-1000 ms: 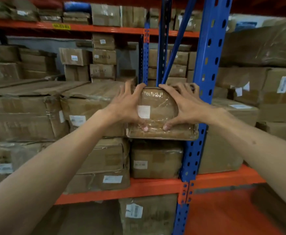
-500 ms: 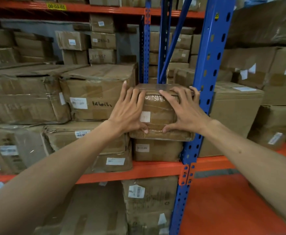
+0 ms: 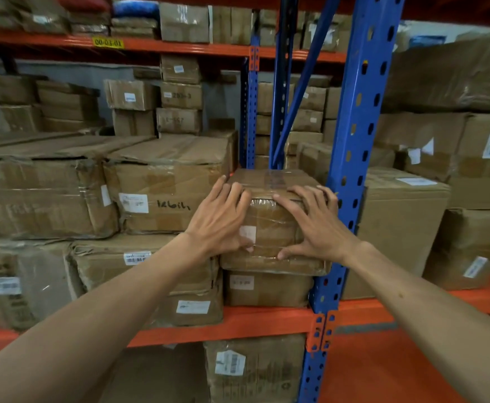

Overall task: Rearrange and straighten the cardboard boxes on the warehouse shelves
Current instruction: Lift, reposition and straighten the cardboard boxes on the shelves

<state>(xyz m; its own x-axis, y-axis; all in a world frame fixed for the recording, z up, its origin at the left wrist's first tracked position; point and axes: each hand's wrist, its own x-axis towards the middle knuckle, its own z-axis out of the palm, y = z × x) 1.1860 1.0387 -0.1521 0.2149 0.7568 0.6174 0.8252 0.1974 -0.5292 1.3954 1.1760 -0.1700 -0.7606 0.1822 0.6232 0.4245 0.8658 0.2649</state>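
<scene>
Carton, small brown tape-wrapped cardboard box (image 3: 270, 228), frame centre atop another box beside blue upright (image 3: 351, 158); left hand (image 3: 223, 225) and right hand (image 3: 316, 225) pressed flat, ungripped; probably light, slick, dentable; hold by side edges.

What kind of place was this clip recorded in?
Most likely a warehouse stockroom: tall racking with blue uprights and orange beams, labelled cardboard boxes stacked throughout, and a yellow location tag.

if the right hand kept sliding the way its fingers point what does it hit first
The right hand lies flat on the wrapped box, fingers aimed up and left. Going on, it would probably meet the left hand fingertips at the box's top edge; depth is unclear.
</scene>
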